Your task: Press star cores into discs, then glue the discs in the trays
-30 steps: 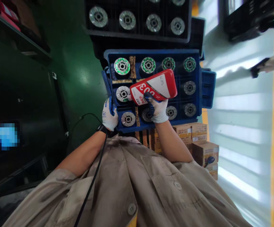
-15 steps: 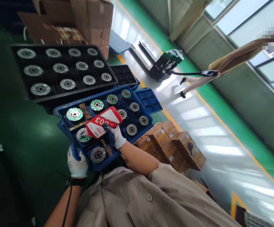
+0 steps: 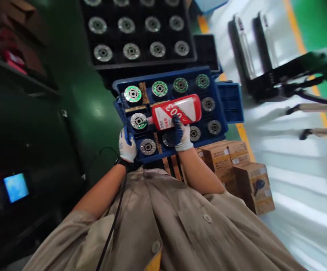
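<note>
My right hand (image 3: pixel 182 134), in a white glove with blue-coated fingers, is wrapped round a red and white bottle (image 3: pixel 177 111) lying nearly level. The bottle's pale nozzle (image 3: pixel 150 120) points left, at the edge of a round slotted metal disc (image 3: pixel 139 121) with green liquid on its lower right part. This disc sits in a blue compartment tray (image 3: pixel 169 77) among several similar discs. Those along the back row, such as this disc (image 3: pixel 159 88), carry green round their tops. My left hand (image 3: pixel 127 146), gloved alike, is closed at the tray's left edge, its fingertips partly hidden.
Beyond the blue tray is a black tray (image 3: pixel 143 62) with rows of metal discs. Cardboard boxes (image 3: pixel 250 184) stand at the right, near another blue tray (image 3: pixel 231 101). A pallet truck (image 3: pixel 279 81) and a person's legs (image 3: pixel 318 131) are farther right. Brown strips (image 3: pixel 144 93) lie between compartments.
The view has swung, so the trays now appear farther right and straighter. The bottle stays in my right hand with its nozzle at the same disc. A screen has come into view at left.
</note>
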Action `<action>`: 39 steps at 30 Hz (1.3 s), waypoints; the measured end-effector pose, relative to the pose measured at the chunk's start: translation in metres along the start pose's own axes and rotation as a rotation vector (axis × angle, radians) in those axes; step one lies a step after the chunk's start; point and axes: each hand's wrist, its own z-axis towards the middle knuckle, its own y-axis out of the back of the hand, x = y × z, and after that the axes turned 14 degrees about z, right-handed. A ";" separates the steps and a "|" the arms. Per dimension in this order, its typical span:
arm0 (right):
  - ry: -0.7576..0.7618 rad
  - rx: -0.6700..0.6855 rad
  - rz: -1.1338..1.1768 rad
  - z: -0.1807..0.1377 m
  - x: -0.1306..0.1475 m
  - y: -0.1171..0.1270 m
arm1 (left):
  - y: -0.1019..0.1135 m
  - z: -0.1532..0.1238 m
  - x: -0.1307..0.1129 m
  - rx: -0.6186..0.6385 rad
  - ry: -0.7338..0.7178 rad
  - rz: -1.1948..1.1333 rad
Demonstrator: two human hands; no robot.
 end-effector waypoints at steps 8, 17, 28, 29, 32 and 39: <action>0.065 0.057 -0.217 0.003 -0.011 0.011 | -0.003 -0.004 0.005 -0.004 -0.014 -0.025; 0.026 0.065 -0.196 0.005 -0.025 0.010 | -0.002 -0.002 0.007 0.050 -0.009 -0.047; 0.029 0.101 -0.196 0.007 -0.034 -0.001 | -0.004 -0.003 0.007 0.054 -0.014 -0.052; 0.034 0.098 -0.193 0.008 -0.033 -0.003 | -0.004 -0.004 0.007 0.056 -0.010 -0.051; 0.038 0.063 -0.198 0.011 -0.033 -0.005 | -0.004 -0.004 0.007 0.054 -0.004 -0.053; 0.018 0.116 -0.202 0.013 -0.035 -0.009 | -0.006 -0.006 0.008 0.033 -0.020 -0.049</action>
